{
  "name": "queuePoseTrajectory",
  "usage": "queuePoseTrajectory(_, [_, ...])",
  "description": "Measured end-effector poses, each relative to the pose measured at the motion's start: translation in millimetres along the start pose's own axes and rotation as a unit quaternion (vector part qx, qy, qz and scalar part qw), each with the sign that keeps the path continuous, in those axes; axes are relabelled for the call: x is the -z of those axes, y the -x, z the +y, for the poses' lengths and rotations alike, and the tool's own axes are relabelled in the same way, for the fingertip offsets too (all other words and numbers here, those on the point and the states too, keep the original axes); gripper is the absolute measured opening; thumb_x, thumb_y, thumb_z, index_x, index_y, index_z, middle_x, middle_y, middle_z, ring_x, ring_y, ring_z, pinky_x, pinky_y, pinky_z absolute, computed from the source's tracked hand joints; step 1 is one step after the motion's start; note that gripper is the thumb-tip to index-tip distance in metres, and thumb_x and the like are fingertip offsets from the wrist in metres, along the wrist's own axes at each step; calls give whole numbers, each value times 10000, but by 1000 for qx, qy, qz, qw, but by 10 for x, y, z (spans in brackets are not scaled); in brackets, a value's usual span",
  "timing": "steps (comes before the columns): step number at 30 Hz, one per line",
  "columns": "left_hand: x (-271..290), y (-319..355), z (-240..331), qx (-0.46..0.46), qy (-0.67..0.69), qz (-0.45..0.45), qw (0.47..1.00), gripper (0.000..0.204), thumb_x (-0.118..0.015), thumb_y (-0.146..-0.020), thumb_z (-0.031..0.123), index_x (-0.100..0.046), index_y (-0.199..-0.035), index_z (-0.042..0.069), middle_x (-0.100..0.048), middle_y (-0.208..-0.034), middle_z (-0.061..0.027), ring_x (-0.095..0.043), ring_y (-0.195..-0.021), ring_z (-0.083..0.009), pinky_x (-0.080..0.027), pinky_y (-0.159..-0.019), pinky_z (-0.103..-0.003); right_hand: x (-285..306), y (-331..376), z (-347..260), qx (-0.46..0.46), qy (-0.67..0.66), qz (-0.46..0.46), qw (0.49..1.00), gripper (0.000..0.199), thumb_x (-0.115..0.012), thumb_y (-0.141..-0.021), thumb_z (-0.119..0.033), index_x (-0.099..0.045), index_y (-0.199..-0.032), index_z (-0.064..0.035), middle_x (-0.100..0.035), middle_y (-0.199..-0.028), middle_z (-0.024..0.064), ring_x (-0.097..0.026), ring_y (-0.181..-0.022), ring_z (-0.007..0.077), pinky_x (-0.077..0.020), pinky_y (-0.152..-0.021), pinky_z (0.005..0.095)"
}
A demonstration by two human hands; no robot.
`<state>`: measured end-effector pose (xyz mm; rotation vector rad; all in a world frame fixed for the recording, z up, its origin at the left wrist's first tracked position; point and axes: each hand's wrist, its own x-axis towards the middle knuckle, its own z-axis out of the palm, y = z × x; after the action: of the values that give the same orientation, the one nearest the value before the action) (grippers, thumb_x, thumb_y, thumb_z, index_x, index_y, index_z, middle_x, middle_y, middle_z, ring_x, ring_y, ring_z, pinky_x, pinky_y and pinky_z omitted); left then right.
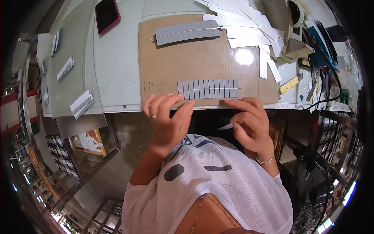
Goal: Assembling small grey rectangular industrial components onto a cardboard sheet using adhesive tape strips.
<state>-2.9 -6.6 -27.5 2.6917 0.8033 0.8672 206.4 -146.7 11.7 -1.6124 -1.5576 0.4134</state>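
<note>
A row of narrow grey rectangular pieces [208, 89], crossed lengthwise by a thin pale line, lies near the front edge of a brown cardboard sheet [159, 66]. At its near left corner is my left hand [167, 119], its fingers apart and curved, with a fingertip at or just beside the row. A ring is on one finger. My right hand [252, 124] hovers by the near right corner, index finger reaching toward the row. Between its thumb and fingers it pinches a thin pale pointed sliver [225, 126]. A similar, longer grey row [187, 32] lies farther back on the cardboard.
White paper strips [249, 25] are heaped at the back right. A phone in a red case [107, 16] lies at the back left. Small striped bundles [82, 103] rest on the glass at left. A yellow-handled cutter [290, 84] is at right; a black fan [311, 191] stands below.
</note>
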Motion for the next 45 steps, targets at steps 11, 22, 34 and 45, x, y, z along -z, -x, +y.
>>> queuePoseTrajectory(11, [-224,-32,121,-56,43,73,995,179,-799,-751,136,-742,-912,193,-584,-1066,26,-523,-1068,-169,-301,-1042,-476,-188,-55,-13,29,5,12,1000,157,-663,-649,-9,-580,-779,-37,-665,-1253,156,-604,-916,300,-470,-786,387])
queuePoseTrajectory(22, [-303,-110,216,-54,23,50,997,219,-768,-797,185,-745,-1012,219,-582,-1102,23,-514,-1097,-160,-285,-1043,-478,-166,-44,21,16,-13,3,1000,156,-666,-655,10,-589,-787,-18,-663,-1249,168,-605,-910,305,-502,-809,380])
queuePoseTrajectory(34, [-324,-81,206,-63,3,38,997,246,-752,-811,184,-747,-1049,243,-558,-1140,20,-479,-1128,-184,-251,-1063,-486,-133,-38,35,13,-42,4,999,149,-654,-657,29,-585,-785,-3,-667,-1226,177,-600,-892,303,-502,-790,373])
queuePoseTrajectory(45, [-334,-86,206,-74,-23,31,996,287,-733,-813,173,-748,-1079,279,-560,-1160,10,-475,-1145,-209,-234,-1079,-493,-127,-53,46,7,-41,12,999,146,-641,-656,41,-575,-780,0,-671,-1199,180,-597,-872,302,-502,-770,372])
